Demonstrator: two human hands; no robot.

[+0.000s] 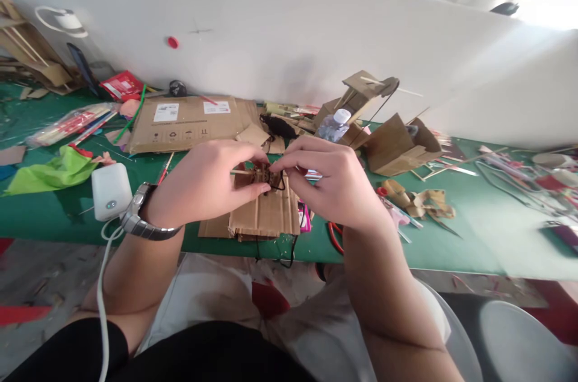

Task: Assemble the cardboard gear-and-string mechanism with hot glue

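Observation:
My left hand (214, 177) is closed, its thumb and fingers pinching a small brown corrugated cardboard piece (261, 176) with a thin wooden stick (241, 172) by it. Close against it from the right, my right hand (332, 177) pinches a black cord (283, 181) between thumb and fingertips. The cord loops beside the small piece; its exact path is partly hidden by my fingers. Underneath both hands lies a larger corrugated cardboard piece (266, 216), near the table's front edge. Dark cord ends hang below that edge.
A flat cardboard box (180, 126) lies behind my left hand. Beyond my right hand stand a plastic bottle (334, 125) and an open cardboard box (401, 144). A white device (111, 191) with a cable sits at left. Scraps and sticks litter the green table (487, 237).

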